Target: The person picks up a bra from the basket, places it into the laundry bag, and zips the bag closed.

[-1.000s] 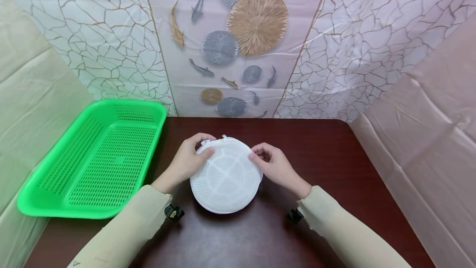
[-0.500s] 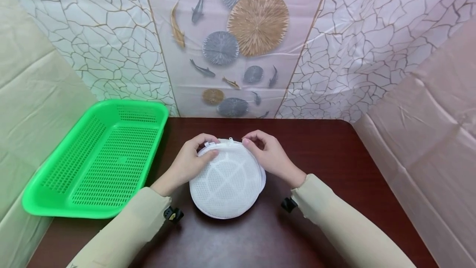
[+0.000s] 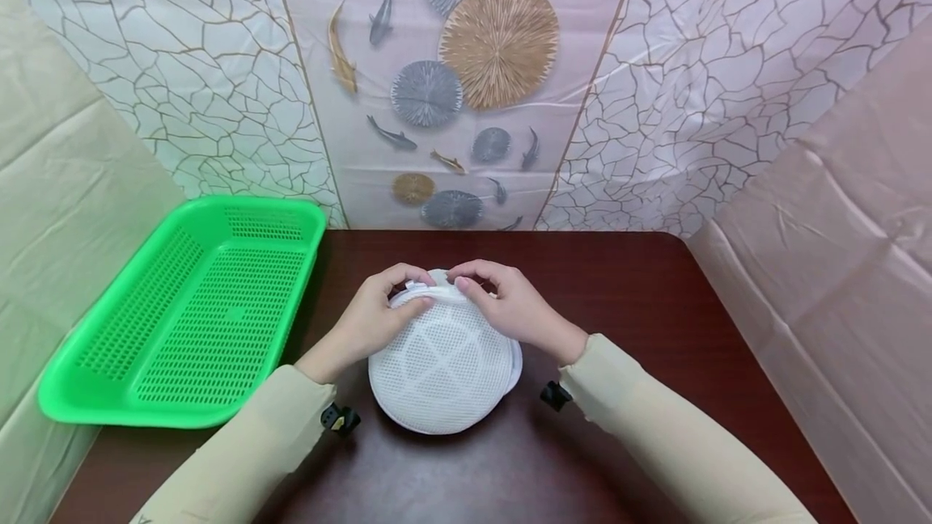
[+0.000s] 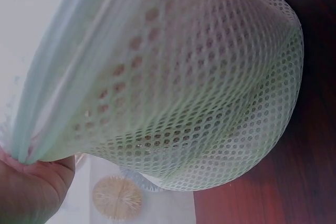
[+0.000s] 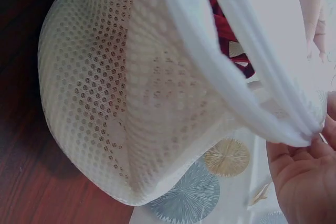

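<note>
A round white mesh laundry bag (image 3: 440, 370) stands on the dark table between both hands. At its upper left rim my left hand (image 3: 374, 314) pinches the edge between thumb and fingers. My right hand (image 3: 520, 306) pinches the zippered edge at the top, close to the left fingertips. In the right wrist view the zipper edges (image 5: 199, 40) are parted along part of their length, and something red and dark (image 5: 224, 27) shows in the gap. The left wrist view shows the bag's bulging honeycomb mesh (image 4: 210, 98) and part of the left hand (image 4: 37, 190).
A green slotted plastic basket (image 3: 294, 330) sits on the left side of the reddish-brown table (image 3: 619, 306). A patterned cloth wall (image 3: 502, 144) rises behind the table, with plain fabric walls at either side.
My right hand has moved from the bag's right side up and left along the rim to the top, near the left hand. The left hand keeps its pinch; the bag is slightly lower.
</note>
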Motion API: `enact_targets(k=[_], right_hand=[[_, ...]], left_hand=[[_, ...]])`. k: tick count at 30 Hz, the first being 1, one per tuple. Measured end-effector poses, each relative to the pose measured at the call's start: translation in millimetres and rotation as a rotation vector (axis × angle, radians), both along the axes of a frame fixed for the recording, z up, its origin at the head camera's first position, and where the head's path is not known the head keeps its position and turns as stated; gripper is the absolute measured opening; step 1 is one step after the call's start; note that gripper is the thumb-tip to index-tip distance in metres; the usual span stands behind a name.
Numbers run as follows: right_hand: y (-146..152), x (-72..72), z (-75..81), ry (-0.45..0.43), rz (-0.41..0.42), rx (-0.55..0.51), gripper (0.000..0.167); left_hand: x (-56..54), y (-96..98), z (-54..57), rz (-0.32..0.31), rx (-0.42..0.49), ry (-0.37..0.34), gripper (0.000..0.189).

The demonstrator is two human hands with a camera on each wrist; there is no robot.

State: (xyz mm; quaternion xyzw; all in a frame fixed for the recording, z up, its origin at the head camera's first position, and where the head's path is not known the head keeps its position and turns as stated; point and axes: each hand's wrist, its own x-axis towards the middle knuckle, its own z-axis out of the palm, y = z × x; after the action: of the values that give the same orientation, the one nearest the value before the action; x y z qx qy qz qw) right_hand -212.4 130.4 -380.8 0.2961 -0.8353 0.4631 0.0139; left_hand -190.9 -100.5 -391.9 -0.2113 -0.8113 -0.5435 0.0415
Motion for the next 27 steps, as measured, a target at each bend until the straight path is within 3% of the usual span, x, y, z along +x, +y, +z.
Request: enact_targets(k=[7,13,14,20,27], right_hand=[[2,0.5,-1.3,0.062,-0.009,-0.007,0.015],[2,0.9,-1.7,0.096,-0.048,-0.005,0.013],[2,1.0,-1.9,0.101,-0.055,-0.005,0.012],[0,0.3,-4.3,0.146,-0.079,-0.007,0.008],[-2,0.2,-5.7,0.182,-0.090,0.009,0.008]], left_hand=[[-1.2,-0.4,-3.7,0.012,0.025,0.010,0.020],[14.1,3.9,22.6,0.029,0.010,0.009,0.018],[14.3,3.9,22.7,0.033,0.010,0.008,0.018],[-1.2,-0.2,-7.1,0.058,0.032,-0.004,0.020],[-1.5,-1.9,-10.7,0.060,0.043,0.002,0.020]])
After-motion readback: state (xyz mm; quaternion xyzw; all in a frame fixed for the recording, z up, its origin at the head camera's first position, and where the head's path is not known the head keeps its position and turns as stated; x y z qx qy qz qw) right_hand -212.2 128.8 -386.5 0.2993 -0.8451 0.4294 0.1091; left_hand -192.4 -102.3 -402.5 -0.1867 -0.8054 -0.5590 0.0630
